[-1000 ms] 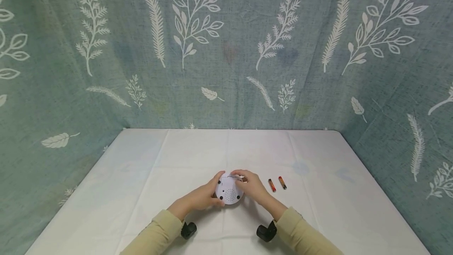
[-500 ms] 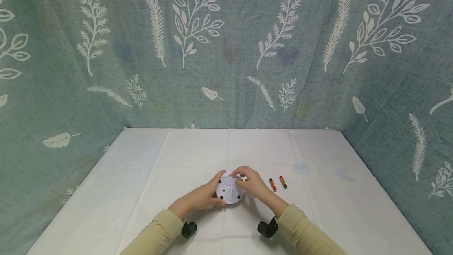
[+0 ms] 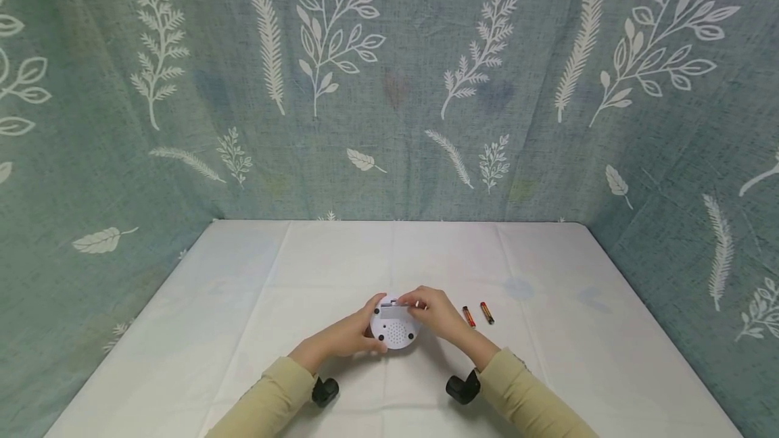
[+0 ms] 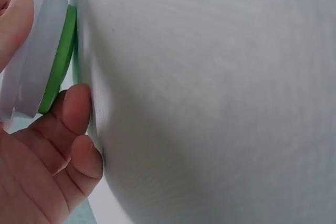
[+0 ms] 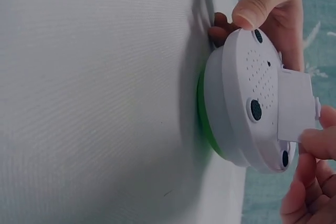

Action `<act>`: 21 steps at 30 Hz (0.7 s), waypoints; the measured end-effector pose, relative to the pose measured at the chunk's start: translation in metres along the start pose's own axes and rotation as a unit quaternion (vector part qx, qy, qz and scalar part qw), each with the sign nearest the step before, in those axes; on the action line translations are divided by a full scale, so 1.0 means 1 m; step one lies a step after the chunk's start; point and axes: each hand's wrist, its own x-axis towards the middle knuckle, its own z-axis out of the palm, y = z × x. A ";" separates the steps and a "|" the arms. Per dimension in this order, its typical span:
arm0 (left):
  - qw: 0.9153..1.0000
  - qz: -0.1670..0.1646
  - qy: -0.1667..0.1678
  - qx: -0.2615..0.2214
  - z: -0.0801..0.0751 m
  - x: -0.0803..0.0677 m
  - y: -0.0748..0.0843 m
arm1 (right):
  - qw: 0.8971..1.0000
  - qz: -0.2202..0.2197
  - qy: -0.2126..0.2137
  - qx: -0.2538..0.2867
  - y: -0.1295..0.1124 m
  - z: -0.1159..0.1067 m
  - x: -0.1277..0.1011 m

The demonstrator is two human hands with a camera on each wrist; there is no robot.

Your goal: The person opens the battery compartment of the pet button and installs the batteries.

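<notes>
Right hand (image 3: 435,311) pinches the white cover (image 5: 295,106) — two batteries (image 3: 487,313) lie nearby.

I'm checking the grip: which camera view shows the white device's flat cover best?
The right wrist view: the flat cover shows large, its broad face in sight and the right hand pinching its edge. The head view shows it small and partly behind that hand; in the left wrist view it can't be made out.

Grey-green fabric (image 3: 402,120) with a white leaf-and-sprig print hangs behind and along both sides of a white-clothed table (image 3: 341,259), its surface crossed by straight fold lines (image 3: 277,253) and marked with faint bluish patches (image 3: 518,288), under soft, even light.
</notes>
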 end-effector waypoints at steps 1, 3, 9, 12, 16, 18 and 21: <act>1.000 0.000 0.000 0.001 0.000 0.000 0.000 | 1.000 0.003 0.002 0.004 0.000 0.000 0.000; 1.000 0.000 0.002 0.006 -0.001 0.001 -0.001 | 1.000 0.014 0.007 0.017 0.002 -0.002 0.001; 0.999 0.013 0.016 0.038 -0.005 0.004 -0.003 | 0.989 0.111 0.046 0.090 0.007 -0.016 0.005; 0.999 0.018 0.024 0.038 -0.006 0.004 -0.002 | 0.976 0.170 0.065 0.122 0.011 -0.028 0.005; 0.999 0.011 0.030 0.027 -0.005 0.005 -0.002 | 0.961 0.223 0.075 0.146 0.025 -0.050 0.003; 0.999 0.008 0.032 0.023 -0.004 0.005 -0.002 | 0.956 0.240 0.078 0.150 0.033 -0.062 -0.001; 0.999 0.004 0.032 0.019 -0.004 0.006 -0.003 | 0.949 0.266 0.078 0.152 0.049 -0.083 -0.010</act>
